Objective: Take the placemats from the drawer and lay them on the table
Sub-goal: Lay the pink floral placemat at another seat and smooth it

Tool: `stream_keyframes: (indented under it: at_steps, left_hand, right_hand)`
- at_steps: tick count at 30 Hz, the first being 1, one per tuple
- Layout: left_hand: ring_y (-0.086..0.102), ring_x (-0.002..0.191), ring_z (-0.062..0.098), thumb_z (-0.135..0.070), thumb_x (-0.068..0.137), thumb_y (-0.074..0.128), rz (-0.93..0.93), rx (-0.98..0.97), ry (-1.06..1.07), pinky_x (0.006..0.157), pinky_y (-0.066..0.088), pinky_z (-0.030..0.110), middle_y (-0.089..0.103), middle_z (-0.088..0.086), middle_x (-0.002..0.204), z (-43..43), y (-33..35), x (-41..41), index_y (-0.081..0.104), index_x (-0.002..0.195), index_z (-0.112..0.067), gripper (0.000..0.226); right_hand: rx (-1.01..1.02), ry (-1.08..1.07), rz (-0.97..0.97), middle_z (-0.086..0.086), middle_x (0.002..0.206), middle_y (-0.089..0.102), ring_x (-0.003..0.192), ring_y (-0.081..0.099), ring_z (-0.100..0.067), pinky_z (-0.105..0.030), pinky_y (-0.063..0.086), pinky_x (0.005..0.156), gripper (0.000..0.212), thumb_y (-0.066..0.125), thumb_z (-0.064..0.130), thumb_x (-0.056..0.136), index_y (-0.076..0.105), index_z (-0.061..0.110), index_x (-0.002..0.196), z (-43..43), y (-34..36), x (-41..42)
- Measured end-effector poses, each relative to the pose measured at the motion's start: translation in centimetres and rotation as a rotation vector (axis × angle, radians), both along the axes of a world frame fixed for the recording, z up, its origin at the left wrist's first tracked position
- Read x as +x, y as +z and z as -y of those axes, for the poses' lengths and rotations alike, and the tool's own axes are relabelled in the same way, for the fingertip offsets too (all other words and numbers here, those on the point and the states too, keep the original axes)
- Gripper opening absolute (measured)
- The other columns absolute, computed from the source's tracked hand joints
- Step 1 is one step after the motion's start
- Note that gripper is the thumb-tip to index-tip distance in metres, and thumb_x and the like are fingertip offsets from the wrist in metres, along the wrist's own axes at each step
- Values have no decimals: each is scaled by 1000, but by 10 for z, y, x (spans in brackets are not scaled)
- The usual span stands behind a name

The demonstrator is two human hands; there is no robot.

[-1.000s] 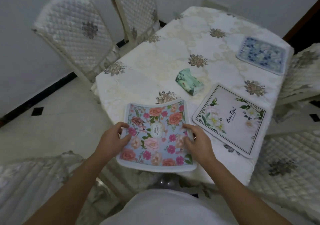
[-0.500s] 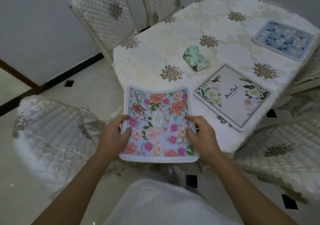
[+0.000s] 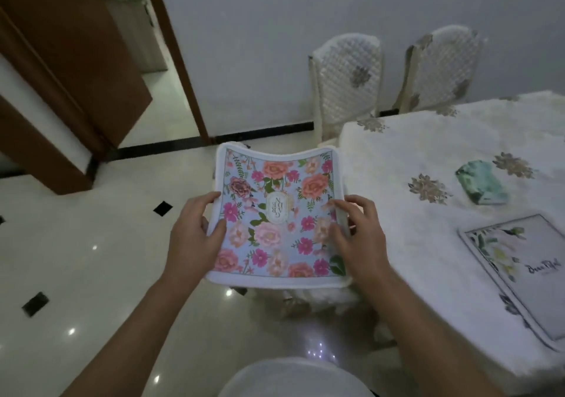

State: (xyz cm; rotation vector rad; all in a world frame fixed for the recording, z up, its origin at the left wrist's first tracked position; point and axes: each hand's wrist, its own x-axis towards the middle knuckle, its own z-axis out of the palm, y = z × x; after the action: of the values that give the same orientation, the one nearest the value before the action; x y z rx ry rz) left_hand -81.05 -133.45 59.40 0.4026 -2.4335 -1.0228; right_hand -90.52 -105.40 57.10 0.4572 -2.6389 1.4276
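Head view: floral placemat (image 3: 276, 216) was held off the corner of the bench (image 3: 428, 237), above the floor.
Left hand (image 3: 195, 231) and right hand (image 3: 360, 237) each gripped a side edge, thumbs on top, and the mat sagged between them. Risk, as judged: a limp mat held only by its edges could slip or fold. Set too near the corner, it could overhang and slide off. Count: placemats, two (one held, one white placemat (image 3: 526, 274) on the bench); tissue pack (image 3: 481, 182), one; quilted chairs (image 3: 348, 82), two.
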Motion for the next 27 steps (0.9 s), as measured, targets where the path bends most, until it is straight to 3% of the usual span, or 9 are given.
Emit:
stream_keyframes:
  at_steps: [5,12,16,19,22,25,27]
  left_hand:
    - [56,69,9,-15,90,66,-15,8,210,56,43,14,56,-11,108,113,10,90,58,125,-25,37]
    - [59,67,11,-14,90,66,71,104,390,57,49,27,59,-13,95,226,-18,186,60,117,-27,30]
    - [65,80,11,-15,92,64,110,233,475,59,54,26,64,-17,107,256,-40,204,61,113,-30,27]
    - [66,83,9,-12,92,64,137,335,556,56,52,17,65,-18,109,271,-58,203,61,110,-29,25]
    - [68,84,10,-11,92,64,174,394,605,59,54,19,65,-17,108,291,-73,189,61,109,-27,23]
    - [68,85,10,-9,93,64,219,413,629,58,54,15,65,-12,108,316,-85,164,61,111,-23,23]
    - [69,86,12,-10,92,64,239,443,638,63,58,22,66,-11,108,334,-88,141,62,112,-22,23]
  right_hand:
    - [13,179,-45,12,133,45,104,53,1,-30,56,89,36,65,14,93,62,17,129,138,12,38]
    - [42,333,27,8,134,48,114,52,-3,-23,48,99,36,65,11,92,64,18,127,280,-12,106]
    - [58,301,192,11,128,51,92,61,-3,-26,58,83,39,65,16,92,60,22,130,316,-31,115]
    - [93,310,272,10,123,55,87,64,-4,-29,61,73,41,64,22,93,56,26,133,335,-54,103]
    - [38,315,407,6,116,64,83,69,-6,-25,61,61,39,63,20,93,57,24,131,362,-74,80]
    - [22,305,501,5,108,70,82,71,-8,-32,62,62,34,62,14,93,62,20,126,393,-91,51]
    - [11,274,554,5,106,70,82,70,-9,-35,63,64,34,63,14,93,62,19,126,412,-99,28]
